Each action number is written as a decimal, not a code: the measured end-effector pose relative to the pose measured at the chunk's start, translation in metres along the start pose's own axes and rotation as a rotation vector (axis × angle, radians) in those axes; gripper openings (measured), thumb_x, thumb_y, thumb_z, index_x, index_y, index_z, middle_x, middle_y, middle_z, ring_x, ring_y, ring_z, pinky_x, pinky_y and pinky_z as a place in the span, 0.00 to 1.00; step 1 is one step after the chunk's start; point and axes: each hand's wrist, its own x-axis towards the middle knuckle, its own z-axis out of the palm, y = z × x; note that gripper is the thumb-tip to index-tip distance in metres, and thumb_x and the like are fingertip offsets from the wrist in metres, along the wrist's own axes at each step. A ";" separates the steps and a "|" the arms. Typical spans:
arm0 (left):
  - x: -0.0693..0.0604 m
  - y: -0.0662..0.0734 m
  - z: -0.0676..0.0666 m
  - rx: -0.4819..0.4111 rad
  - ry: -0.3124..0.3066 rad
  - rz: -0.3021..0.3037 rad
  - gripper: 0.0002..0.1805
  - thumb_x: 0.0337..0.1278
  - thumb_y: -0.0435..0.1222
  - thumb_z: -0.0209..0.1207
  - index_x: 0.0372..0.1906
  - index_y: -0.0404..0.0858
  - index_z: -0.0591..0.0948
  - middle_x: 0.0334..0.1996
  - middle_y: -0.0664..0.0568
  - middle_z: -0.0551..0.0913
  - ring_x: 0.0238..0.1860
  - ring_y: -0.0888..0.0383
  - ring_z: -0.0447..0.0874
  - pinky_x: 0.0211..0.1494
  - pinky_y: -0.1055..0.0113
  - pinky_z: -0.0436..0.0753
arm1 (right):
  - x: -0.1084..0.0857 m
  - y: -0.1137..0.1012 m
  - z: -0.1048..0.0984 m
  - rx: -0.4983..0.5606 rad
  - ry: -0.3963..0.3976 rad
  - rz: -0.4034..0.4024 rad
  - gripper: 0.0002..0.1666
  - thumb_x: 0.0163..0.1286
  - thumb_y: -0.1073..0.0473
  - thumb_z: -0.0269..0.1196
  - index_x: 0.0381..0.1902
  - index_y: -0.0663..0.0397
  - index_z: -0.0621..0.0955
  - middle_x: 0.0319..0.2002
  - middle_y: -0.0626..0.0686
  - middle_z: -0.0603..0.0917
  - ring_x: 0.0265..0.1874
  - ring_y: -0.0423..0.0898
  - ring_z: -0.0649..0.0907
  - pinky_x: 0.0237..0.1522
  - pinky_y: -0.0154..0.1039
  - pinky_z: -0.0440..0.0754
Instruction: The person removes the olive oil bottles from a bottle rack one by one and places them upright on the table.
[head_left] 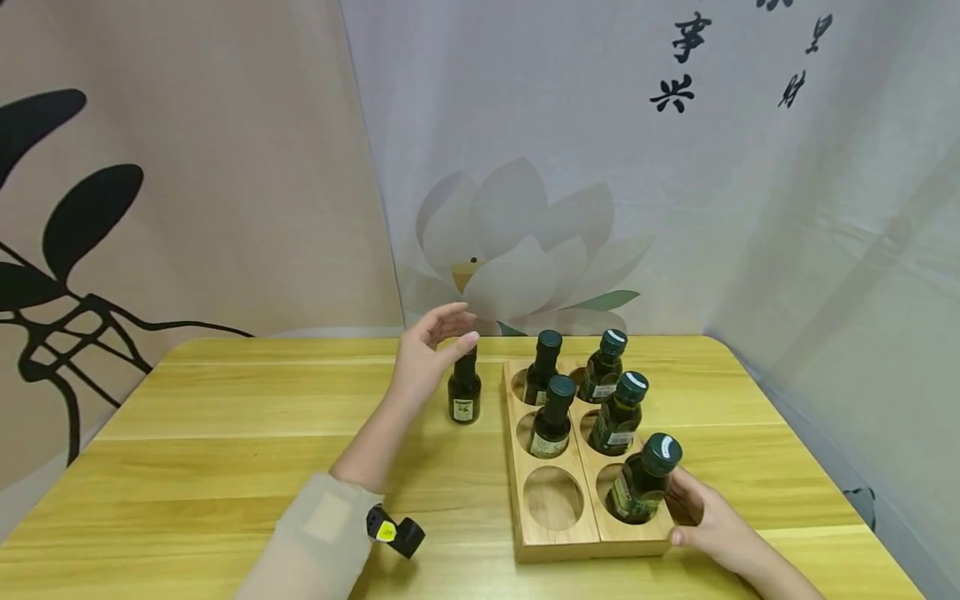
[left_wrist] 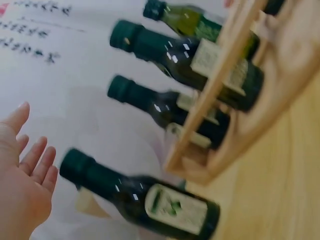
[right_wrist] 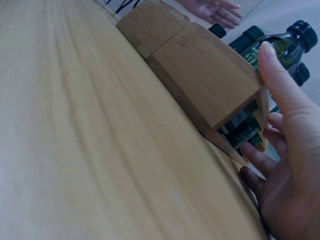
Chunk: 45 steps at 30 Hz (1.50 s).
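A small dark bottle (head_left: pixel 464 398) with a pale label stands upright on the table, left of the wooden rack (head_left: pixel 558 550). My left hand (head_left: pixel 432 354) is raised at its neck, fingers extended and slightly bent; in the left wrist view the palm and fingers of this hand (left_wrist: pixel 27 175) show apart from the bottle's cap (left_wrist: pixel 72 162). Several green-capped bottles stand in the rack's round holes, and its front left hole (head_left: pixel 553 497) holds none. My right hand (head_left: pixel 708 521) is at the rack's front right corner, beside a larger green bottle (head_left: pixel 641 483), thumb and fingers loosely spread round the corner.
The rack stands on a yellow wooden table (head_left: pixel 247 442). Behind it hangs a cloth backdrop (head_left: pixel 285 167) with a printed lotus, leaves and black writing. A small black camera (head_left: pixel 396 531) is strapped on the left wrist.
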 end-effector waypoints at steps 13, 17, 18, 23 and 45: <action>-0.023 0.017 0.041 -0.029 -0.101 0.001 0.24 0.53 0.33 0.68 0.57 0.39 0.78 0.48 0.45 0.82 0.51 0.54 0.78 0.59 0.54 0.73 | 0.001 0.000 0.001 0.024 -0.009 -0.007 0.38 0.67 0.46 0.63 0.71 0.41 0.62 0.65 0.43 0.70 0.63 0.37 0.68 0.60 0.28 0.63; -0.030 0.014 0.053 -0.027 -0.123 -0.020 0.25 0.53 0.34 0.68 0.58 0.38 0.78 0.48 0.48 0.83 0.51 0.55 0.78 0.58 0.55 0.73 | 0.001 0.001 0.001 0.023 -0.012 -0.013 0.39 0.67 0.46 0.62 0.72 0.43 0.62 0.65 0.44 0.71 0.63 0.38 0.68 0.60 0.28 0.63; -0.032 0.012 0.056 -0.027 -0.131 -0.027 0.25 0.53 0.34 0.69 0.58 0.38 0.78 0.48 0.49 0.83 0.51 0.55 0.78 0.58 0.55 0.73 | 0.001 0.001 0.001 0.024 -0.012 -0.013 0.39 0.67 0.46 0.62 0.72 0.43 0.62 0.65 0.44 0.70 0.63 0.38 0.68 0.60 0.28 0.63; -0.038 0.003 0.067 -0.047 -0.171 -0.055 0.27 0.52 0.34 0.69 0.59 0.36 0.77 0.49 0.48 0.83 0.52 0.52 0.78 0.58 0.51 0.73 | 0.001 0.002 0.002 0.030 -0.018 -0.014 0.39 0.67 0.47 0.62 0.72 0.44 0.62 0.65 0.45 0.70 0.63 0.38 0.68 0.60 0.28 0.63; -0.051 0.020 0.091 -0.058 -0.186 -0.153 0.22 0.54 0.26 0.64 0.56 0.31 0.78 0.41 0.40 0.82 0.44 0.48 0.79 0.50 0.55 0.78 | 0.001 0.000 0.002 -0.003 -0.007 -0.007 0.39 0.67 0.45 0.62 0.72 0.42 0.61 0.65 0.43 0.69 0.63 0.38 0.68 0.60 0.28 0.63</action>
